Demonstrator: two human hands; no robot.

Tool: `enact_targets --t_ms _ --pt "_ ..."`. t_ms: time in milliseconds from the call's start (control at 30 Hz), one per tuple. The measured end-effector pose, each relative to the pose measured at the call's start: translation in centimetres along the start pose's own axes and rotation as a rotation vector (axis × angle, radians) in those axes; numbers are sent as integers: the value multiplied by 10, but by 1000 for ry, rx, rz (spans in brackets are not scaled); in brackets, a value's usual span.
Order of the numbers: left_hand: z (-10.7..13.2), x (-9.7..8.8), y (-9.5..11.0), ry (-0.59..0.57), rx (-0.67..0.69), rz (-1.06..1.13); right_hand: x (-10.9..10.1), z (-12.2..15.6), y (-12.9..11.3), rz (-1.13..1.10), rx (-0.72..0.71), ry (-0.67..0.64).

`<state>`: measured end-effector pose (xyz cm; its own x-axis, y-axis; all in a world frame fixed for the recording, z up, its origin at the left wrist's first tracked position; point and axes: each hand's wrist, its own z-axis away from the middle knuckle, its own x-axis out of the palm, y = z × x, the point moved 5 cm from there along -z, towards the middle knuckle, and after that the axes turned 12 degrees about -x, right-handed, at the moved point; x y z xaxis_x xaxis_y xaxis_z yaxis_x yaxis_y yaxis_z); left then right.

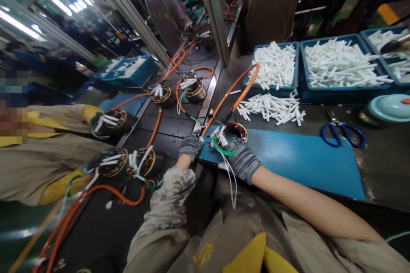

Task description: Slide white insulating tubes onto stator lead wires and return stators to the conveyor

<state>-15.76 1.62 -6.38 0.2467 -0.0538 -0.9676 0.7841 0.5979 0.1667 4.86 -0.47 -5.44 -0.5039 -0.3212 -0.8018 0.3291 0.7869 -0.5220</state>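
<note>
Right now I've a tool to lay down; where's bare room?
Most room: the flat blue mat, between the gray-gloved right hand and the blue-handled metal scissors. A smaller dark slatted patch lies between the orange cable and the gray-gloved left hand. Crowded: around the round copper-wound core and the loose heap of white tubes beyond the mat.

The right hand [242, 158], in a gray striped knit glove, grips a round copper-wound metal coil ring [238, 128] above a flat blue mat [297, 158]; the similarly gloved left hand [191, 145] is near it. Loose white tubes [272, 108] lie before blue plastic bins [346, 92], blue-handled scissors [335, 123] to the right.
</note>
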Motion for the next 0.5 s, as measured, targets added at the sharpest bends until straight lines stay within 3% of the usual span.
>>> enact_targets --t_ms 233,500 --pt "18 -7 -5 -107 -12 240 10 -11 20 101 55 4" --pt "31 -24 -20 -176 -91 660 -16 4 18 117 -28 -32"
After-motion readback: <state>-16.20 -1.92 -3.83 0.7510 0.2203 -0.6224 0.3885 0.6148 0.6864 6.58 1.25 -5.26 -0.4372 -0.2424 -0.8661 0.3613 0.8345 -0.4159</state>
